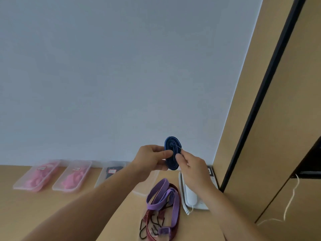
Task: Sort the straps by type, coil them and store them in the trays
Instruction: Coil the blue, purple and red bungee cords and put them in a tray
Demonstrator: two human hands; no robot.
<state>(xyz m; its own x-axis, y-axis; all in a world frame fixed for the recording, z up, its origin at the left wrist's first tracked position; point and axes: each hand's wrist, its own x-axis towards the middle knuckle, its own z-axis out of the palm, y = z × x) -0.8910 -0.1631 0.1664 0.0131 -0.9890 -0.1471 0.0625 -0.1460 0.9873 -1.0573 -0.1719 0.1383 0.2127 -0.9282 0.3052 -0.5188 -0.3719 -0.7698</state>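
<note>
- Forearms come in bare from the bottom edge, both raised above the table, which has a tan wood-look top.
- Left hand: thumb and fingers pinch the left side of the blue coil.
- Right hand: fingertips pinch the coil's right edge, so both hands are clamped on it.
- Coil is flat woven webbing wound into a tight oval, turns visible on the face. It is held upright in the air, in front of the wall and above the table's back edge.
- Purple strap: flat woven band lying loose in long loops on the table, below the hands.
- Red cord: ribbed, dark red, with thin black wire hooks. It lies tangled under and beside the purple strap.
- Pink tray, far left against the wall: clear plastic, rounded corners, pink straps inside.
- Second pink tray, just beside it: same type, also pink contents.
- Dark tray, next right: clear, dark straps inside, partly hidden by the left arm.
- Clear tray: mostly behind the left arm, contents can't tell.
- Small white-and-red labels sit in the three left trays, text too blurred to read.
- Phone: white plastic corded handset on its base, right of the straps, coiled cord at the front.
- White cable hangs down the wood panel on the right.
</note>
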